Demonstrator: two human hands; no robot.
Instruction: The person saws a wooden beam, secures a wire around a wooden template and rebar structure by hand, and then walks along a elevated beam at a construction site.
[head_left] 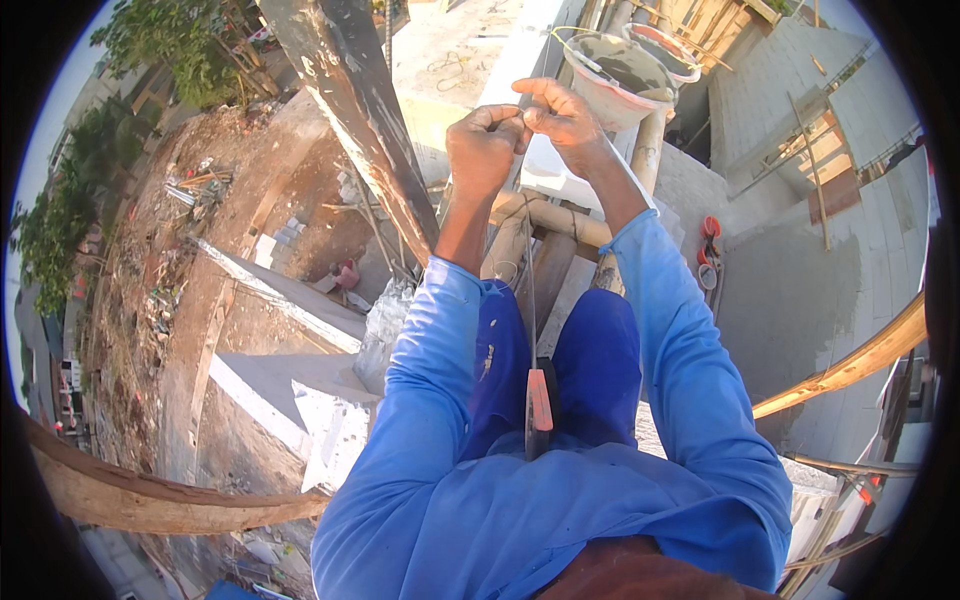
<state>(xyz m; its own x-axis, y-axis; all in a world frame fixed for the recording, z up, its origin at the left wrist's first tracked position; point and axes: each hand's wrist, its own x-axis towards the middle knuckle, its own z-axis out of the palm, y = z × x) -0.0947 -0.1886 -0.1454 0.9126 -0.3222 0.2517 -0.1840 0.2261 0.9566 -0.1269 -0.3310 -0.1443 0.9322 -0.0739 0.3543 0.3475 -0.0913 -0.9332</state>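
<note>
My left hand and my right hand meet in front of me over a pale ledge, fingertips close together. The left fingers are curled into a pinch. On my right hand the thumb and bent fingers press together by the left fingertips, with the index finger arched above. Whatever they pinch is too small or hidden to make out. Just beyond my right hand stands a bucket of wet grey mortar. A tool with an orange-and-black handle and a thin blade seen edge-on rests upright between my knees.
A second bucket stands behind the first. Bamboo poles and boards form scaffolding beneath me. A thick timber post leans at my left. Curved-looking wooden rails cross both sides. Far below lies dirt ground with rubble; a concrete surface is at right.
</note>
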